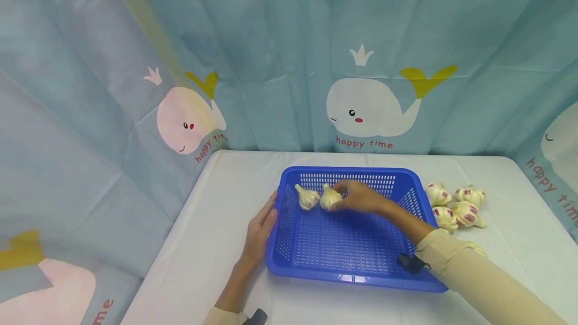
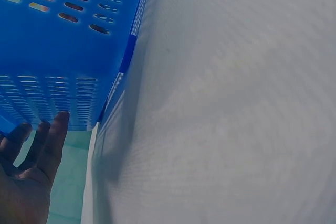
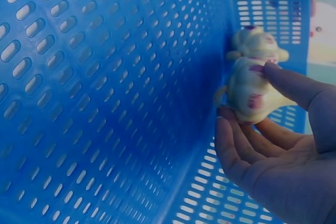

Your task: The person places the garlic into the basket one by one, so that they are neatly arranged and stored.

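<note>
A blue perforated plastic basket (image 1: 352,250) stands on the white-covered table. Inside it, near the back left, lies one garlic bulb (image 1: 308,198). Just right of that bulb, my right hand (image 1: 361,197) pinches a second garlic bulb (image 1: 331,197) between thumb and fingers. The right wrist view shows this held bulb (image 3: 254,90) low over the basket floor, overlapping the other bulb (image 3: 255,43) behind it. My left hand (image 1: 260,229) rests against the basket's left outer side, fingers extended along the wall. In the left wrist view the fingertips (image 2: 62,119) are at the basket wall.
Several garlic bulbs (image 1: 467,212) are grouped on the table right of the basket, some partly hidden by the right arm. A blue curtain (image 1: 280,64) with whale prints hangs behind the table and along its sides. White tablecloth (image 1: 226,204) shows left of the basket.
</note>
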{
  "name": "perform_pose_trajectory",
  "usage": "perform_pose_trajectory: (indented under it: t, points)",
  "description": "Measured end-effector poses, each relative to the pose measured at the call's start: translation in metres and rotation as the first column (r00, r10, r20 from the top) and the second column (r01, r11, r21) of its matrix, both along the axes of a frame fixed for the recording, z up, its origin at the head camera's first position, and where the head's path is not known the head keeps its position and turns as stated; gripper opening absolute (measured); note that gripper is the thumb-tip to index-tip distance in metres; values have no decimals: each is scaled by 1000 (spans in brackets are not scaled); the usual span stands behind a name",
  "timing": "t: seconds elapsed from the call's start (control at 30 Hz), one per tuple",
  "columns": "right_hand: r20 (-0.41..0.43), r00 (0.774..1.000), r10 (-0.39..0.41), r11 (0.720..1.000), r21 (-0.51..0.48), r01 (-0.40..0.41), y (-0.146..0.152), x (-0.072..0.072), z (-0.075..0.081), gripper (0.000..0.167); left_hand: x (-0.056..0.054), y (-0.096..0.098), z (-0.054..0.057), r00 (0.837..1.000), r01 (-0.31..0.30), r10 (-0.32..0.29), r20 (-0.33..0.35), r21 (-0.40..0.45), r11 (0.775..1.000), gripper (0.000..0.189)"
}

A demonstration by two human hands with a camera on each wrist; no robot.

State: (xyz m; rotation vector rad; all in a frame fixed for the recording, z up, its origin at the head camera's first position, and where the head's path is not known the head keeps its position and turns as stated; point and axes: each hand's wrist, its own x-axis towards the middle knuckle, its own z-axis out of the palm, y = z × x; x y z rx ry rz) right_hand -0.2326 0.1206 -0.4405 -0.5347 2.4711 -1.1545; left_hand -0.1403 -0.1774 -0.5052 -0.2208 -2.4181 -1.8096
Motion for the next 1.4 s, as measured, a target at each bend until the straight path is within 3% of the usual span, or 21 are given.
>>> perform_pose_trajectory:
  t: [0.3,0.53,1.0,1.4]
  points:
    - [-16,1000,24,998,60,-23,-2,-1,-4,54,1,1,1,1000,-13,13,-1,-9,1000,51]
    - [-46,998,36,995,96,-32,-5,1,0,61,0,1,0,1000,-5,5,0,-2,1000,51]
    - [-27,1000,-11,993,117,14,-2,-2,-4,60,-1,0,-1,1000,-5,5,-4,4,1000,51]
    - [20,1000,10,999,53,-11,-2,1,-1,54,-1,0,-2,1000,-16,16,-13,-6,1000,51]
